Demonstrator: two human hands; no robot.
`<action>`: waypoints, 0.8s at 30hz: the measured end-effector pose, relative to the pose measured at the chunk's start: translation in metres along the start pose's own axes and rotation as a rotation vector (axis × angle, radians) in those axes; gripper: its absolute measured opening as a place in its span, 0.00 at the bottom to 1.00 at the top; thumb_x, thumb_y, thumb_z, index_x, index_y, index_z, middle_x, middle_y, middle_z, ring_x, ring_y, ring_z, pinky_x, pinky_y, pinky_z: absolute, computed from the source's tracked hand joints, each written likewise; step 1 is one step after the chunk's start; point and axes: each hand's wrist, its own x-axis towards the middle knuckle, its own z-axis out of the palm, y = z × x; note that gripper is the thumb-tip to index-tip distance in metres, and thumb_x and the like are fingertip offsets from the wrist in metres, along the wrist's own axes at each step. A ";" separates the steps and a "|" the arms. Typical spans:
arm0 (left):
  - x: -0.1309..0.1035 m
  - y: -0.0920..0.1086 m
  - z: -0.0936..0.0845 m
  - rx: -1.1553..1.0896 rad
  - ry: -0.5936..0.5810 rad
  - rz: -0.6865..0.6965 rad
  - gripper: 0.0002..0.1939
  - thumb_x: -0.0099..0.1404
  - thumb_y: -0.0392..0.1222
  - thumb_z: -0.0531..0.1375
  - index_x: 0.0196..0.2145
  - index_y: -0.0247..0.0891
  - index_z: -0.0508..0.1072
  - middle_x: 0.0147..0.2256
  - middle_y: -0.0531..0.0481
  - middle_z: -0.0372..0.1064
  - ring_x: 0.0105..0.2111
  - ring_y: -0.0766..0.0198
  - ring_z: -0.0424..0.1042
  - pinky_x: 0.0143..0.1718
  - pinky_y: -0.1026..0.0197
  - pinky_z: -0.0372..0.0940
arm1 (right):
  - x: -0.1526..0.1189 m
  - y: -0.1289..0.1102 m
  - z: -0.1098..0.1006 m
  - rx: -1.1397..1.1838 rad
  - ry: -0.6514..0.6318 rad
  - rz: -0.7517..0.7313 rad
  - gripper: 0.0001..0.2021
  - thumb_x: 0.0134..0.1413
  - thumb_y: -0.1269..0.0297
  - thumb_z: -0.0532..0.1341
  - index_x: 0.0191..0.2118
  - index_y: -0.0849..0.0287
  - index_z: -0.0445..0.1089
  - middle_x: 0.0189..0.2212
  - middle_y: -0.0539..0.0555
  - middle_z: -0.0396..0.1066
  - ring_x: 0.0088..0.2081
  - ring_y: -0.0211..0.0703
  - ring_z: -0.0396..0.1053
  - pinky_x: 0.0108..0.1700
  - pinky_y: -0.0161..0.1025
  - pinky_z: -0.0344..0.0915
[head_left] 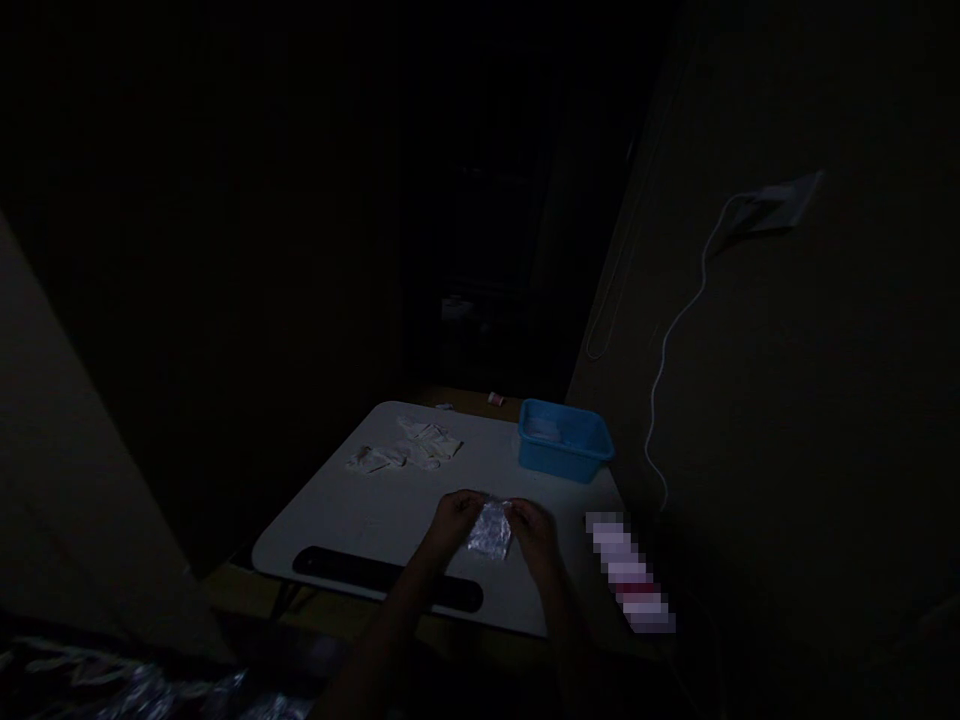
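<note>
Between my two hands is a small clear plastic bag (491,530), shiny and crinkled, hanging over the near right part of the white table (345,520). My left hand (456,515) pinches its upper left corner. The upper right corner is gripped by the fingers of my right hand (531,522). Whether anything lies inside the bag is too dark to tell. Beyond my right hand stands a blue plastic basin (562,460) with something pale inside. Crumpled white gloves (420,445) lie at the table's far left.
A black slotted strip (382,577) runs along the table's near edge. To the right, a white cable (664,350) hangs from a wall socket (780,205). A pixelated pale strip (630,572) lies right of the table. Shiny plastic packs (150,695) sit at lower left.
</note>
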 end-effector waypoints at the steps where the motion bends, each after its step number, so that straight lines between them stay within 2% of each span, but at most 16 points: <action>1: -0.001 0.001 0.000 0.011 -0.006 0.002 0.15 0.46 0.48 0.59 0.23 0.31 0.73 0.20 0.50 0.67 0.21 0.68 0.62 0.21 0.67 0.56 | 0.000 0.000 0.000 -0.005 -0.002 0.000 0.15 0.44 0.54 0.56 0.30 0.61 0.71 0.28 0.55 0.72 0.31 0.43 0.68 0.33 0.36 0.64; 3: -0.002 0.004 0.000 0.021 -0.013 0.017 0.15 0.47 0.48 0.59 0.23 0.32 0.74 0.20 0.50 0.68 0.22 0.67 0.63 0.22 0.67 0.56 | 0.000 0.000 0.000 -0.023 -0.010 0.007 0.15 0.44 0.54 0.56 0.28 0.61 0.71 0.27 0.55 0.72 0.30 0.43 0.68 0.33 0.36 0.64; 8: -0.002 0.005 0.001 -0.051 -0.061 -0.021 0.19 0.47 0.49 0.60 0.32 0.30 0.74 0.21 0.50 0.67 0.19 0.70 0.60 0.20 0.68 0.54 | 0.001 0.005 -0.001 -0.046 0.020 -0.013 0.16 0.46 0.52 0.54 0.28 0.61 0.70 0.25 0.53 0.70 0.29 0.41 0.67 0.31 0.34 0.63; 12: 0.000 -0.002 0.001 -0.037 -0.055 -0.030 0.15 0.43 0.46 0.61 0.25 0.30 0.73 0.19 0.51 0.65 0.18 0.71 0.59 0.19 0.69 0.53 | 0.001 0.010 -0.002 -0.037 0.030 -0.021 0.16 0.46 0.53 0.54 0.29 0.61 0.71 0.27 0.54 0.71 0.30 0.42 0.67 0.32 0.35 0.64; 16: 0.001 -0.006 0.000 -0.019 -0.051 -0.030 0.12 0.45 0.44 0.59 0.25 0.31 0.73 0.17 0.54 0.63 0.17 0.72 0.56 0.18 0.69 0.51 | 0.000 0.007 -0.002 0.014 0.038 -0.029 0.16 0.47 0.54 0.55 0.36 0.60 0.70 0.33 0.56 0.71 0.35 0.44 0.68 0.36 0.37 0.64; 20: -0.001 -0.003 0.000 -0.056 -0.048 -0.035 0.13 0.45 0.44 0.60 0.26 0.31 0.72 0.17 0.54 0.63 0.17 0.72 0.57 0.18 0.69 0.52 | 0.000 0.005 -0.002 -0.029 -0.009 -0.028 0.15 0.47 0.55 0.54 0.30 0.61 0.71 0.27 0.54 0.71 0.30 0.42 0.67 0.32 0.35 0.63; 24: -0.001 -0.001 0.001 -0.103 -0.056 -0.036 0.18 0.44 0.47 0.62 0.29 0.30 0.72 0.19 0.52 0.65 0.19 0.71 0.60 0.20 0.68 0.54 | 0.002 0.010 -0.001 -0.050 0.027 -0.016 0.15 0.46 0.54 0.54 0.27 0.61 0.71 0.23 0.53 0.70 0.27 0.41 0.66 0.29 0.34 0.62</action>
